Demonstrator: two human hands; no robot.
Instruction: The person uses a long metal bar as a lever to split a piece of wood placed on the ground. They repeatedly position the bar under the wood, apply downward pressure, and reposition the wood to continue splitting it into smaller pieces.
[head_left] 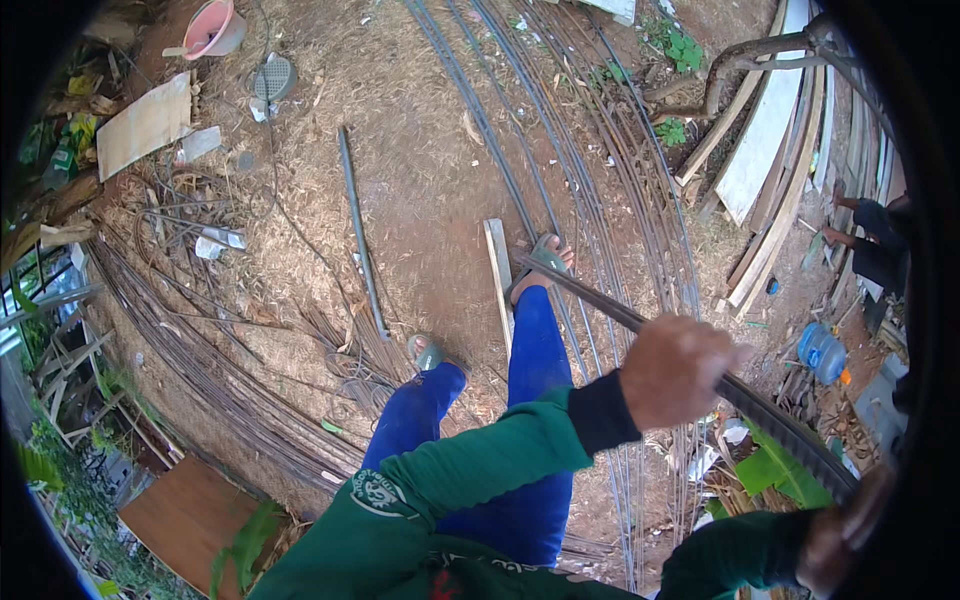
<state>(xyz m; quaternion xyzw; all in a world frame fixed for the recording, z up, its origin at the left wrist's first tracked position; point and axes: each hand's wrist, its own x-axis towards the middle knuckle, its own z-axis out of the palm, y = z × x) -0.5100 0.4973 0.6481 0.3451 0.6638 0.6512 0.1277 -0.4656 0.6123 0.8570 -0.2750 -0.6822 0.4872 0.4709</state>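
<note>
My left hand [672, 372] is wrapped around a long dark metal bar [590, 295] that slants across the view from beside my right sandal [545, 262] down to the lower right. Farther down, at the right rim, my right hand [845, 530] grips the same bar, partly in shadow and cropped by the lens edge. Beneath the bar, thin rods [500, 150] run along the dirt ground past my feet. A short pale timber [496, 250] lies beside my right foot.
Another person [875, 250] is at the right, near stacked boards [760, 140] and a blue water jug [820, 355]. A loose pipe [362, 230] lies mid-ground. Left are rod bundles [200, 370], a pink bucket [215, 30] and a brown board [185, 520]. A branch [740, 55] juts in at top right.
</note>
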